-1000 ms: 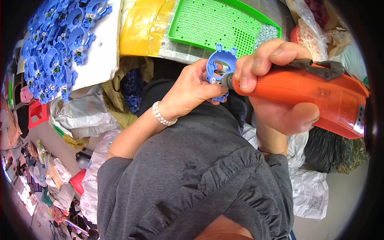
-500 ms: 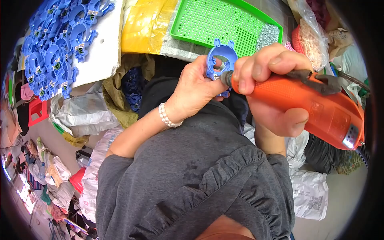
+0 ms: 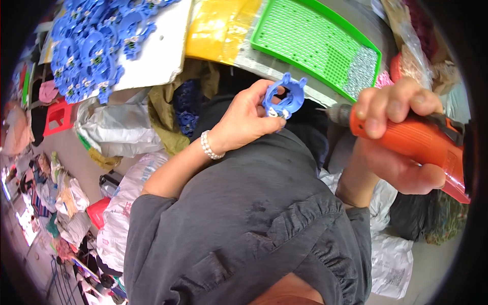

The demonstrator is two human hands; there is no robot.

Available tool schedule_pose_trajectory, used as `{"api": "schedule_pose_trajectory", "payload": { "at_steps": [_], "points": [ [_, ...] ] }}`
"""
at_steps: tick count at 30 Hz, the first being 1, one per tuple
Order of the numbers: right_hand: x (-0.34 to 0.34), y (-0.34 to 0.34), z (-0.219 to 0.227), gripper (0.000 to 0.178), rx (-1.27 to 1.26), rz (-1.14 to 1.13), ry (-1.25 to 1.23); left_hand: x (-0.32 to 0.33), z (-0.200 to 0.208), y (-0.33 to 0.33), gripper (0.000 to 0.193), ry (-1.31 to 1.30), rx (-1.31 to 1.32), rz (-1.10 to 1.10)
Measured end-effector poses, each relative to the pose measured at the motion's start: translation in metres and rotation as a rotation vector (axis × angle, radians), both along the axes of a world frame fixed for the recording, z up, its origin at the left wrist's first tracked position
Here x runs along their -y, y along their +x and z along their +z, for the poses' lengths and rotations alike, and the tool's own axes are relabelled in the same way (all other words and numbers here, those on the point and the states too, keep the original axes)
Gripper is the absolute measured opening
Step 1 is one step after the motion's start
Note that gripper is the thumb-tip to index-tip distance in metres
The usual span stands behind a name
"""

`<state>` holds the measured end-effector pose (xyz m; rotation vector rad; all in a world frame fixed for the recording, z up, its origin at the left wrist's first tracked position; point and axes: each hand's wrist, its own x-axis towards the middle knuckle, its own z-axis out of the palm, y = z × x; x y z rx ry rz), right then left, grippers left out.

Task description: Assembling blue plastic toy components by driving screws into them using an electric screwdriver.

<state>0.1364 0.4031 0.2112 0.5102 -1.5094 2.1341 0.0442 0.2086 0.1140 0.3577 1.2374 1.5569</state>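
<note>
Pinches a blue ring-shaped plastic part (image 3: 291,108) in the left hand (image 3: 249,116), just before the grey worktop (image 3: 254,61); grips an orange power driver (image 3: 406,140) in the right hand (image 3: 391,163), clear of the part. Faces a green perforated plastic tray (image 3: 300,35) and a white board (image 3: 157,56) heaped with blue pieces (image 3: 91,51); has white plastic sacks (image 3: 136,203) nearby.

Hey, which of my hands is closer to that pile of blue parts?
Left. Your left hand, holding a blue ring-shaped part, is right of the pile; your right hand, gripping an orange power driver, is farther right.
</note>
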Motion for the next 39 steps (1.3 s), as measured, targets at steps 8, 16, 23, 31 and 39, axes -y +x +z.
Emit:
{"api": "schedule_pose_trajectory", "payload": {
  "at_steps": [8, 16, 23, 31, 39],
  "points": [
    [-0.001, -0.004, -0.015, 0.076, 0.045, -0.094, -0.047, 0.090, -0.064, -0.032, 0.042, -0.270, -0.386, 0.324],
    [0.013, -0.008, -0.021, 0.071, 0.105, -0.233, -0.054, 0.146, -0.118, -0.045, 0.087, -0.866, -1.137, 0.097],
    [0.009, -0.003, -0.024, 0.067, 0.192, -0.295, -0.069, 0.098, -0.048, -0.034, 0.036, -0.511, -1.047, 0.193],
    [0.003, 0.002, -0.028, 0.066, 0.201, -0.336, -0.067, 0.079, 0.035, -0.087, 0.041, -0.566, -1.756, 0.563],
    [0.005, 0.002, -0.026, 0.065, 0.196, -0.342, -0.062, 0.073, 0.041, -0.151, 0.056, -0.842, -1.855, 0.544]
  ]
}}
